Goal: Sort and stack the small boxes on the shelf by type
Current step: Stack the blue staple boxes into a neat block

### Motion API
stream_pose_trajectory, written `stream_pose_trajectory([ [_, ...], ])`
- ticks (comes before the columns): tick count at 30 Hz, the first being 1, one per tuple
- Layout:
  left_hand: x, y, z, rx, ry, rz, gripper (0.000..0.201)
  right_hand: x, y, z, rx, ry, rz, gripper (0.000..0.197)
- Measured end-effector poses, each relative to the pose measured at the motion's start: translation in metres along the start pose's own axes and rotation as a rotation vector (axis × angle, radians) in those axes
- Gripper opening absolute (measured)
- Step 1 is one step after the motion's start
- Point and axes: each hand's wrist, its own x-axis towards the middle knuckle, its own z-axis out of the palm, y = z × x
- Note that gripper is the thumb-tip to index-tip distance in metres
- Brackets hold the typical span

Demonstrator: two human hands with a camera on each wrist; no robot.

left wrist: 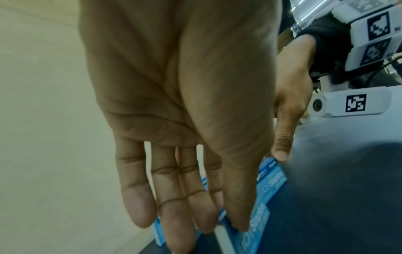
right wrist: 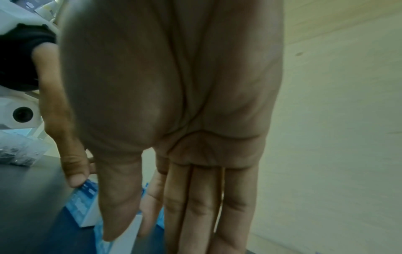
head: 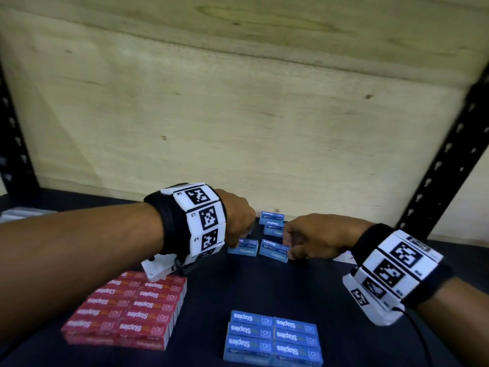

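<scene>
Now both wrists bend down, left hand [head: 238, 221] and right hand [head: 312, 239] each pinching a loose blue box [head: 274, 251] with nearly straight fingers.

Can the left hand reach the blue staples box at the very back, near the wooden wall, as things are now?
Probably yes. The left hand is already at the loose blue boxes, and the rear blue box lies just beyond its knuckles, uncovered, with open shelf around it. The right hand is beside it, not over it.
</scene>
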Motion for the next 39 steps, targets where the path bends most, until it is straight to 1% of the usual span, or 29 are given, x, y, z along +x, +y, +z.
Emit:
stream_pose_trajectory([
  [3,-0.012,0.004,-0.003,-0.025,-0.073,0.038,0.027,-0.008,0.003,0.003,0.049,-0.022,-0.035,0.014],
  [7,-0.028,0.009,0.005,-0.074,-0.12,0.104,0.025,-0.027,0.005,0.007,0.105,-0.097,-0.057,0.013],
  [11,-0.044,0.013,0.01,-0.127,-0.165,0.145,0.024,-0.047,0.006,0.014,0.096,-0.123,-0.073,0.011],
  [16,-0.06,0.013,0.012,-0.155,-0.224,0.156,0.027,-0.068,0.007,0.023,0.101,-0.119,-0.051,0.012],
  [21,-0.071,0.015,0.012,-0.163,-0.279,0.156,0.03,-0.083,0.01,0.027,0.133,-0.136,-0.072,0.013],
  [24,-0.074,0.015,0.01,-0.15,-0.316,0.167,0.034,-0.087,0.012,0.029,0.135,-0.144,-0.085,0.017],
  [29,-0.075,0.015,0.011,-0.135,-0.312,0.18,0.035,-0.089,0.015,0.028,0.215,-0.189,-0.147,0.02],
  [34,-0.075,0.011,0.011,-0.17,-0.328,0.206,0.033,-0.087,0.015,0.024,0.227,-0.225,-0.183,0.025],
  [39,-0.073,0.012,0.011,-0.172,-0.346,0.216,0.034,-0.084,0.014,0.022,0.254,-0.23,-0.198,0.019],
])
